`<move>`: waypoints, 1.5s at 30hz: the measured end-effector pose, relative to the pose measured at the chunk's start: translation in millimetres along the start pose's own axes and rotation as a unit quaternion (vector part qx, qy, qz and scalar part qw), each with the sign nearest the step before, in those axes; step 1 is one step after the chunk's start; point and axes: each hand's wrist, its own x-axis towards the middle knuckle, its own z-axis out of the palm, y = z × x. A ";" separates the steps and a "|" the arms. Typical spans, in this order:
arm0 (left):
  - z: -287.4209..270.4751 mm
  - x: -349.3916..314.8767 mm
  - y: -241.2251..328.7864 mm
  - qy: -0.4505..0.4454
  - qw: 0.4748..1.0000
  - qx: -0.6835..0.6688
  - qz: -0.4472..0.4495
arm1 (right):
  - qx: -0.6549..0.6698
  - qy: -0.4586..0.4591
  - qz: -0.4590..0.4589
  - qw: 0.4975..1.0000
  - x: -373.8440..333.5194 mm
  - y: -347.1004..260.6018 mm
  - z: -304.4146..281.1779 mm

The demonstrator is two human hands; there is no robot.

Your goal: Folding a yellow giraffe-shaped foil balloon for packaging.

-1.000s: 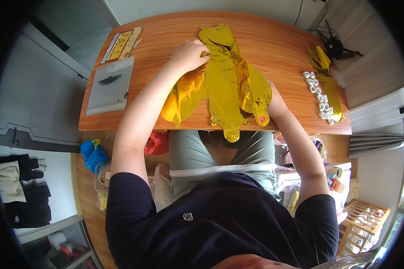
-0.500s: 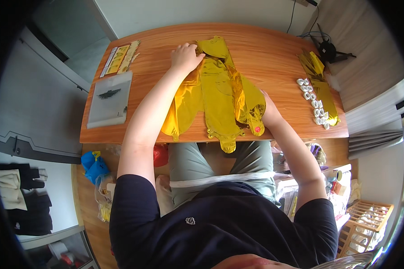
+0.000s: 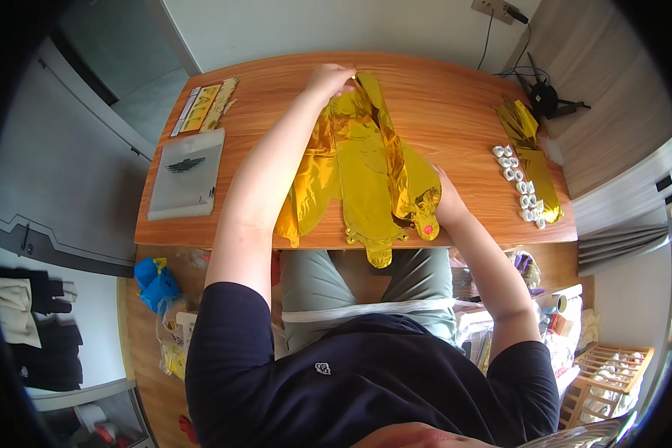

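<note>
A flat, uninflated gold foil balloon (image 3: 366, 172) lies across the middle of the table, creased and partly folded, its rounded lower tab hanging past the near edge. At its far end my left hand (image 3: 331, 82) pinches the foil between thumb and fingers, lifting that edge a little. My right hand (image 3: 448, 200) rests against the balloon's right lobe, close to a small red spot on the foil. Most of the right fingers are hidden by the wrist and the foil, so their grip does not show.
At the table's (image 3: 261, 82) left lie a clear plastic sleeve (image 3: 183, 175) with dark thin pieces and some gold-and-white packets (image 3: 201, 107). On the right are several white rolls (image 3: 519, 178), folded gold foil (image 3: 537, 168) and a black device with cables (image 3: 545, 97).
My left hand has moved from lying spread on the foil to the far end, where it now pinches and lifts the edge. The right hand has stayed nearly in place.
</note>
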 end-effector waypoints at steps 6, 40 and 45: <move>11.8 -4.0 31.0 -0.046 0.998 0.012 0.040 | -0.032 0.010 -0.007 0.999 -4.5 -8.0 -7.0; 7.6 -83.6 -50.6 -0.055 0.826 0.454 0.330 | 0.477 -0.020 0.121 0.870 12.9 8.5 6.5; 15.8 -86.3 -45.8 -0.056 0.793 0.513 0.323 | 0.434 0.065 0.204 0.875 7.1 17.1 -19.7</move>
